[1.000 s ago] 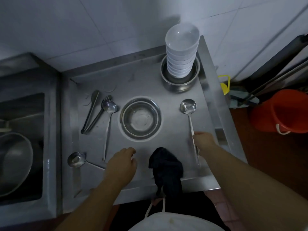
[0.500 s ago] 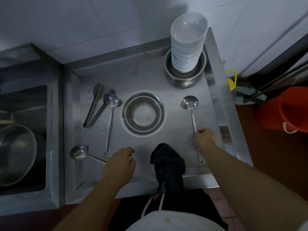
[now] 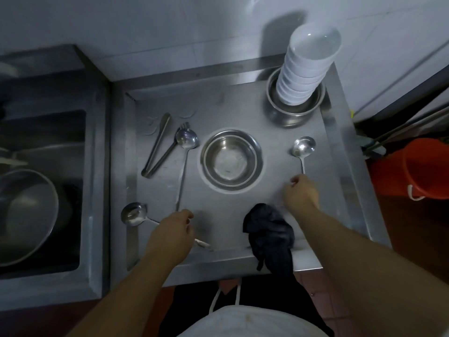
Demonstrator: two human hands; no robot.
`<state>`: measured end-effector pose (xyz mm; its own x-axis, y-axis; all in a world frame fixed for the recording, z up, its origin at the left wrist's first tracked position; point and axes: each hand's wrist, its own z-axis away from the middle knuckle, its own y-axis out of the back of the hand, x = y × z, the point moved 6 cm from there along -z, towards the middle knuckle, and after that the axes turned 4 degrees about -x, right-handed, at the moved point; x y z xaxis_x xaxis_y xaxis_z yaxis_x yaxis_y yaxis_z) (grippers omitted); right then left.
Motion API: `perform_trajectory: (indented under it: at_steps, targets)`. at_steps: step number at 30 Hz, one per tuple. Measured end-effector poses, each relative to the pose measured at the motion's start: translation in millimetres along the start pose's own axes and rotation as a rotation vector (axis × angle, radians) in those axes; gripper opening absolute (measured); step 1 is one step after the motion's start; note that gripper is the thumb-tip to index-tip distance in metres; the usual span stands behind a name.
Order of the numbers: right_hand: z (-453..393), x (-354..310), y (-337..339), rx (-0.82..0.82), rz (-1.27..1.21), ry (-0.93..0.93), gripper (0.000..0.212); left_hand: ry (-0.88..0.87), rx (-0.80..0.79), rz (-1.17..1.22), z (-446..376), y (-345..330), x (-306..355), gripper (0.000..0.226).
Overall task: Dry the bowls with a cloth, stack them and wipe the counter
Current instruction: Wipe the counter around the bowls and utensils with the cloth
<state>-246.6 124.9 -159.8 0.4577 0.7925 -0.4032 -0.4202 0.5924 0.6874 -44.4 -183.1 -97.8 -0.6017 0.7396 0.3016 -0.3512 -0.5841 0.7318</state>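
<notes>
On the steel counter the right hand has its fingers curled round the handle of a ladle whose bowl points toward the wall. The left hand lies with fingers curled over the handle of a second ladle at the front left; whether it actually grips the handle cannot be told. A dark cloth is draped over the front edge between the two arms. The stack of white bowls stands in a steel pot at the back right corner, and a steel bowl sits mid-counter. Tongs, a fork and a long spoon lie left of it. A sink holding a basin is further left, an orange bucket right. No writing is legible.
</notes>
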Motion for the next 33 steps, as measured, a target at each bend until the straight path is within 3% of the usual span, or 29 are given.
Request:
perform_trajectory:
  at_steps: [10, 15, 22, 28, 33]
  targets:
    - [138.6, -114.9, -202.8, -0.364, 0.247, 0.385, 0.021, 0.046, 0.067, -0.065, 23.4, 38.1, -142.7, 0.029]
    - [170.7, -134.9, -261.3, -0.451, 0.416, 0.422, 0.023, 0.079, 0.063, -0.024, 32.7, 42.8, -192.9, 0.020]
    - [180.4, -139.4, -286.9, -0.456, 0.614, 0.407, 0.024, 0.067, 0.066, -0.040, 34.5, 42.1, -219.8, 0.028]
    - [183.1, -136.8, -291.7, -0.435, 0.617, 0.389, 0.020, 0.049, 0.068, -0.036, 32.0, 37.4, -222.0, 0.027]
    - [172.3, -125.1, -282.8, -0.488, 0.352, 0.251, 0.020, 0.039, 0.049, -0.087, 24.1, 37.8, -212.4, 0.025]
